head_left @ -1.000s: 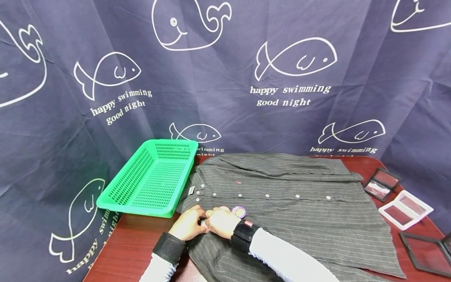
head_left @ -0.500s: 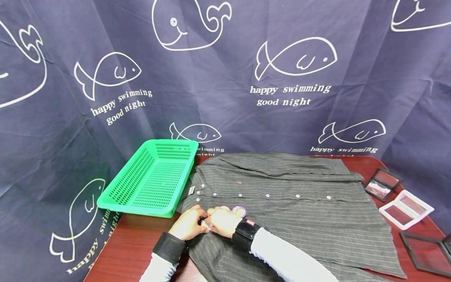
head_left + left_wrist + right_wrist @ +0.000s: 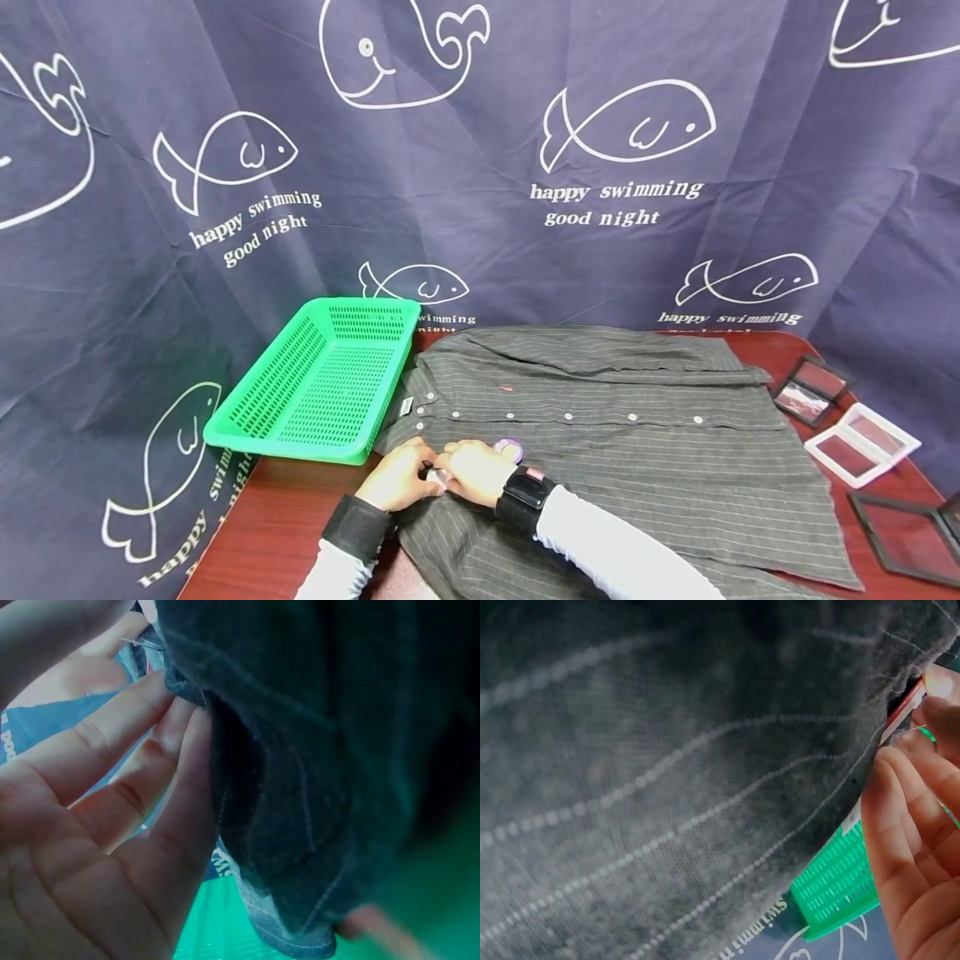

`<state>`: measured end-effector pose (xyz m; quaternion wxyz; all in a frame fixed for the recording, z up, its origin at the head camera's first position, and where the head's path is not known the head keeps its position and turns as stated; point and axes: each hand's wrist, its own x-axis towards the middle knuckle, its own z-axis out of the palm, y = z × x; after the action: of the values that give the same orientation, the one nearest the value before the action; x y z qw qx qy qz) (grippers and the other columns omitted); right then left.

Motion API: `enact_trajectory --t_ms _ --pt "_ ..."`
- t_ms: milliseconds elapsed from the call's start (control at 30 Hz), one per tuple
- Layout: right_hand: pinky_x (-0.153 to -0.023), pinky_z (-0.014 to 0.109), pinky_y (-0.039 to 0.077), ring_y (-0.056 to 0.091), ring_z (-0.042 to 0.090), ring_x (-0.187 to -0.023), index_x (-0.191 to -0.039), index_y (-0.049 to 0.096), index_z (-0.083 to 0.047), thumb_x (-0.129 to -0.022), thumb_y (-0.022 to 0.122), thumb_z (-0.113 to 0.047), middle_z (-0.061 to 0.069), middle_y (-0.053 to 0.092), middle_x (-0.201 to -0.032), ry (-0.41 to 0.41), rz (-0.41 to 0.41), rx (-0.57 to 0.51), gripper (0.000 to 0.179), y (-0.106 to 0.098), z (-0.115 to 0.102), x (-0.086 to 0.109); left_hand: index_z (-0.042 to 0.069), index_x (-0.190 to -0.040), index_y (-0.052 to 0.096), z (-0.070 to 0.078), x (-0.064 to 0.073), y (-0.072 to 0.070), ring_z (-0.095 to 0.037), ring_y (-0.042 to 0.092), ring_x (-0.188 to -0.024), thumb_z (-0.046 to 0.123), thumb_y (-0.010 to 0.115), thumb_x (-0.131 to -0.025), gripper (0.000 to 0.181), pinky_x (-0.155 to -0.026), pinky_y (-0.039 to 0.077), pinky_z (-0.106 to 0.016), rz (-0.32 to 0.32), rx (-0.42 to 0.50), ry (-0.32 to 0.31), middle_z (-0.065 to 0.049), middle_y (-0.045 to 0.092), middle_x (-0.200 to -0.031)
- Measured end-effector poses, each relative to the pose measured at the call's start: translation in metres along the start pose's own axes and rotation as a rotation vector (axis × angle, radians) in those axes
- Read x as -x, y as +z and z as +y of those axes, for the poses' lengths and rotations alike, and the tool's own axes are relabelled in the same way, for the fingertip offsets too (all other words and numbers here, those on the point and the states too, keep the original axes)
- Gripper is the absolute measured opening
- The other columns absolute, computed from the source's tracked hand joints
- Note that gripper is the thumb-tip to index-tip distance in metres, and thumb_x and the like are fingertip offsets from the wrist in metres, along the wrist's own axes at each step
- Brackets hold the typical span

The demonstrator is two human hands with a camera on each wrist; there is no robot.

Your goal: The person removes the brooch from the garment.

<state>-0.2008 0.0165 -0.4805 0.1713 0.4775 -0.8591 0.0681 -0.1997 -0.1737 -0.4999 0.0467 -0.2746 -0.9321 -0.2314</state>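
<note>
A dark grey pinstriped shirt lies spread across the table, its white-buttoned front facing up. Near its collar end, my left hand pinches a fold of the cloth; in the left wrist view its fingertips press against the fabric. My right hand meets it there and holds a small round pin badge, whose thin red-edged side shows by the cloth in the right wrist view, with a fine wire pin beside it. A purple round badge sits on the shirt just beyond my right hand.
A green plastic basket stands at the left, close to the collar. Along the right edge of the red-brown table lie a black open case, a white open case and a larger black frame. A fish-printed curtain hangs behind.
Both hands stay at the same spot on the shirt, with small finger shifts. A pale badge edge seen earlier beside the purple badge is now hidden by my right hand.
</note>
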Motion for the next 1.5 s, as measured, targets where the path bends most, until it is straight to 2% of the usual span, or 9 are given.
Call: enact_trajectory --t_ms 133,233,500,700,800,933,1200,1300,1500 --pt "-0.069 0.024 0.048 0.062 0.010 -0.072 -0.085 0.068 -0.016 -0.077 0.078 -0.024 -0.006 0.062 -0.078 0.001 -0.008 0.047 0.016 -0.002 -0.002 0.001 0.012 -0.089 0.072 -0.003 0.000 0.001 -0.009 0.055 -0.076 0.019 0.086 -0.064 0.030 -0.069 0.047 -0.024 0.001 -0.007 0.012 0.005 0.059 -0.084" --pt "-0.067 0.023 0.047 0.061 0.009 -0.071 -0.082 0.068 -0.018 -0.075 0.078 -0.027 -0.007 0.062 -0.077 0.003 -0.013 0.126 0.015 -0.003 -0.005 0.001 0.011 -0.091 0.073 -0.003 -0.001 0.001 -0.010 0.056 -0.077 0.020 0.086 -0.064 0.031 -0.070 0.048 -0.025 -0.003 -0.008 0.014 0.005 0.060 -0.085" --pt "-0.054 0.024 0.036 0.058 0.006 -0.068 -0.077 0.068 -0.026 -0.078 0.073 -0.029 -0.012 0.061 -0.077 0.005 -0.009 0.345 0.005 0.002 -0.014 0.002 0.010 -0.095 0.072 -0.004 0.001 0.000 -0.011 0.057 -0.077 0.019 0.086 -0.066 0.034 -0.070 0.049 -0.023 -0.002 0.027 0.029 0.002 0.062 -0.089" --pt "-0.055 0.025 0.037 0.057 0.003 -0.065 -0.074 0.066 -0.029 -0.078 0.071 -0.033 -0.014 0.060 -0.075 -0.021 0.046 0.414 0.007 0.004 -0.014 0.002 0.007 -0.096 0.071 -0.003 0.001 -0.003 -0.015 0.058 -0.076 0.018 0.086 -0.067 0.034 -0.070 0.049 -0.025 -0.012 0.058 0.031 -0.002 0.062 -0.089" --pt "-0.056 0.023 0.038 0.057 0.002 -0.065 -0.073 0.065 -0.030 -0.078 0.072 -0.034 -0.015 0.060 -0.074 -0.031 0.054 0.423 0.009 0.004 -0.014 0.003 0.008 -0.096 0.071 -0.003 0.001 -0.002 -0.015 0.058 -0.076 0.019 0.086 -0.067 0.034 -0.070 0.049 -0.025 -0.014 0.045 0.025 -0.002 0.062 -0.088" --pt "-0.056 0.020 0.038 0.058 0.001 -0.064 -0.071 0.064 -0.029 -0.077 0.073 -0.033 -0.015 0.060 -0.073 -0.050 0.059 0.405 0.011 0.004 -0.011 0.003 0.008 -0.097 0.071 -0.005 0.001 -0.001 -0.015 0.058 -0.077 0.020 0.085 -0.068 0.035 -0.070 0.048 -0.024 -0.022 0.040 0.014 -0.002 0.062 -0.090" --pt "-0.059 0.021 0.045 0.060 0.004 -0.062 -0.068 0.065 -0.024 -0.075 0.075 -0.027 -0.011 0.059 -0.071 -0.086 0.083 0.298 0.012 0.005 -0.003 0.004 0.006 -0.099 0.072 -0.002 0.002 -0.007 -0.017 0.061 -0.083 0.021 0.084 -0.070 0.035 -0.073 0.050 -0.027 -0.037 0.090 0.007 -0.005 0.066 -0.091" --pt "-0.060 0.021 0.046 0.059 0.005 -0.062 -0.068 0.064 -0.022 -0.075 0.075 -0.025 -0.010 0.058 -0.070 -0.083 0.060 0.226 0.014 0.004 -0.001 0.003 0.005 -0.100 0.072 -0.001 0.002 -0.009 -0.017 0.062 -0.083 0.021 0.084 -0.070 0.036 -0.073 0.050 -0.027 -0.032 0.094 -0.009 -0.005 0.067 -0.090" --pt "-0.059 0.020 0.044 0.055 0.007 -0.061 -0.068 0.061 -0.018 -0.077 0.076 -0.019 -0.007 0.054 -0.070 -0.026 0.023 0.020 0.018 0.001 0.002 0.003 0.006 -0.101 0.072 0.001 0.002 -0.012 -0.014 0.062 -0.082 0.025 0.083 -0.072 0.036 -0.072 0.051 -0.026 -0.018 0.091 -0.053 -0.004 0.068 -0.093"
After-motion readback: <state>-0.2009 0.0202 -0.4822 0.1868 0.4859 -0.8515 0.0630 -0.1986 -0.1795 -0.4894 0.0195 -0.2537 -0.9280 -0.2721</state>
